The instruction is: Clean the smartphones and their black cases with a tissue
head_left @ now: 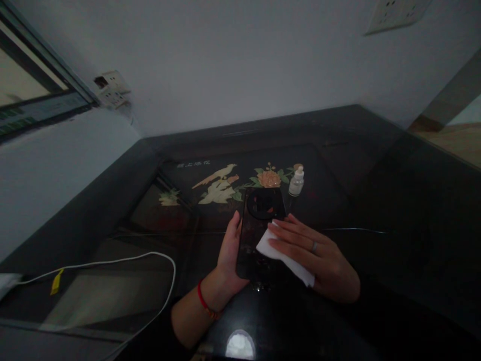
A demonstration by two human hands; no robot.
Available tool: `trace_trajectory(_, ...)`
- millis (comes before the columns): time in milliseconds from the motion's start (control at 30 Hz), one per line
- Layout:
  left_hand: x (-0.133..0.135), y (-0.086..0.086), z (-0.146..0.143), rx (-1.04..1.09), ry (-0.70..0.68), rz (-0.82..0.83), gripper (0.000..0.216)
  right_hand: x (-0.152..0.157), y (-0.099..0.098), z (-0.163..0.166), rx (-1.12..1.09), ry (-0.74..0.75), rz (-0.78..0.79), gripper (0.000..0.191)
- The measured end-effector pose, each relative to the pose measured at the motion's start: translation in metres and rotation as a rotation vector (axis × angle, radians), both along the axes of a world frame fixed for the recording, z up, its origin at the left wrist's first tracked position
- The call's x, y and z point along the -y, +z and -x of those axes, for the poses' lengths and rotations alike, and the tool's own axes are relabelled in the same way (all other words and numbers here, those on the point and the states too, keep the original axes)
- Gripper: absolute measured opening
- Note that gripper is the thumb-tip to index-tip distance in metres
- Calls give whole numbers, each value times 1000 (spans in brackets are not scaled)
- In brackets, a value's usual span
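A black smartphone (250,245) is held tilted above the dark glossy table, its back with a large round camera ring facing me. My left hand (228,255), with a red cord bracelet at the wrist, grips the phone along its left edge and lower end. In my right hand (319,253), which wears a ring, is a folded white tissue or cloth (280,253), pressed flat against the phone's back. Just beyond the phone, a small clear bottle with a white dropper cap (296,182) stands upright on the table.
The table (330,130) carries a bird-and-flower picture (218,185) and reflects light. A white cable (128,258) with a yellow tag (56,282) loops across the left side. Wall sockets (113,89) sit at the back left, near a window (30,75).
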State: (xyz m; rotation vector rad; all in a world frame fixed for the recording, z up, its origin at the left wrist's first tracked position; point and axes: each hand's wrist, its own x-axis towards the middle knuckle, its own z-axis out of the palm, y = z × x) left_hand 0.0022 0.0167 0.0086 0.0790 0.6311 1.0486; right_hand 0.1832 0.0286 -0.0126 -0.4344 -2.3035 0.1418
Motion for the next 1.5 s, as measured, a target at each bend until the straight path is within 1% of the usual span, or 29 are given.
trace_trajectory(100, 0, 0, 0, 34, -18, -7, 66, 10, 5, 6, 47, 215, -77, 35)
trace_trajectory(167, -1, -1, 2, 40, -12, -24, 66, 13, 6, 8, 53, 280, -102, 35)
trace_trajectory(200, -1, -1, 3, 39, -13, -26, 66, 12, 5, 7, 47, 270, -100, 34)
trace_trajectory(233, -1, -2, 3, 34, -15, -24, 66, 9, 4, 5, 35, 230, -87, 33)
trace_trajectory(333, -2, -3, 5, -4, -17, -9, 63, -3, -2, -2, -12, -3, 5, 32)
trace_trajectory(367, -2, -3, 5, -16, -10, -8, 61, -5, -3, -4, -28, -65, 31, 32)
trace_trajectory(400, -2, -3, 5, -24, -2, -8, 59, -6, -4, -5, -44, -82, 38, 33)
trace_trajectory(433, -1, -3, 6, -26, 1, -9, 59, -5, -3, -4, -52, -46, 27, 33)
trace_trajectory(533, -1, -3, 7, -28, 2, -26, 61, 6, 1, 2, -25, 208, -70, 32)
trace_trajectory(567, -1, -3, 8, -34, 5, -40, 62, 10, 3, 4, -10, 270, -97, 33)
trace_trajectory(600, -2, -4, 9, -40, 7, -52, 63, 12, 4, 5, 4, 300, -112, 33)
trace_trajectory(633, -2, -4, 9, -44, 8, -57, 64, 13, 4, 6, 5, 294, -114, 33)
trace_trajectory(667, -2, -4, 9, -44, 5, -54, 64, 12, 3, 5, -5, 253, -101, 32)
trace_trajectory(800, -1, -2, 6, -25, 1, -12, 61, -1, -3, -2, -75, -65, 36, 32)
trace_trajectory(833, 0, -2, 6, -23, 3, -9, 60, -4, -4, -3, -84, -112, 57, 33)
trace_trajectory(867, 0, -2, 5, -22, 2, -5, 59, -5, -4, -4, -81, -112, 58, 33)
trace_trajectory(900, 0, -1, 4, -22, -3, 1, 59, -4, -4, -4, -70, -69, 43, 32)
trace_trajectory(1000, 0, -1, 3, -24, -19, 22, 63, -1, -2, -2, 2, 149, -28, 32)
trace_trajectory(1033, 0, 0, 3, -27, -16, 25, 64, -1, -1, -1, 11, 178, -34, 33)
trace_trajectory(1067, 0, 0, 3, -31, -8, 23, 64, -1, -1, -2, 8, 167, -27, 33)
trace_trajectory(1100, 0, 1, 3, -34, 1, 16, 62, -2, -1, -3, -12, 117, -13, 32)
trace_trajectory(1167, 1, 2, 2, -29, 3, -7, 59, -6, -1, -5, -71, -22, 20, 31)
trace_trajectory(1233, 3, 2, 1, -4, -45, -28, 58, -11, -1, -9, -116, -135, 51, 33)
trace_trajectory(1267, 4, 1, 1, 15, -85, -35, 58, -12, 0, -10, -130, -167, 63, 34)
trace_trajectory(1400, 9, -4, 0, 92, -263, -56, 62, -14, 1, -12, -154, -208, 104, 36)
trace_trajectory(1500, 14, -13, 0, 89, -388, -26, 55, -14, 2, -12, -140, -190, 134, 37)
